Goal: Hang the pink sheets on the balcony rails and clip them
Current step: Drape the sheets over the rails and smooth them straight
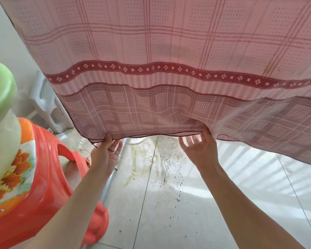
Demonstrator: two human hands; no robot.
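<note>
Pink checked cloth fills the upper part of the view: the pink sheet point(169, 51) hangs down in front of the person, with a dark red band of small white diamonds running across it and a darker, see-through checked strip below that. Its bottom hem sags in a shallow curve just above the floor point(169, 203), and both hands reach up to it. The left hand point(106, 151) has its thumb pressed on the front of the hem near the left corner, the fingers behind the cloth, so it is pinching the edge. The right hand point(199, 146) is at the hem further right, thumb up against the fabric and fingers spread and loose; whether it truly grips the cloth cannot be told. The two hands are apart, with the sagging hem between them. Pale tiles show specks of dirt and a greenish stain under the sheet. At the left stands a red plastic stool point(48, 186) with a flower print on top, bearing a pale tub with a green rim point(2, 97).
</note>
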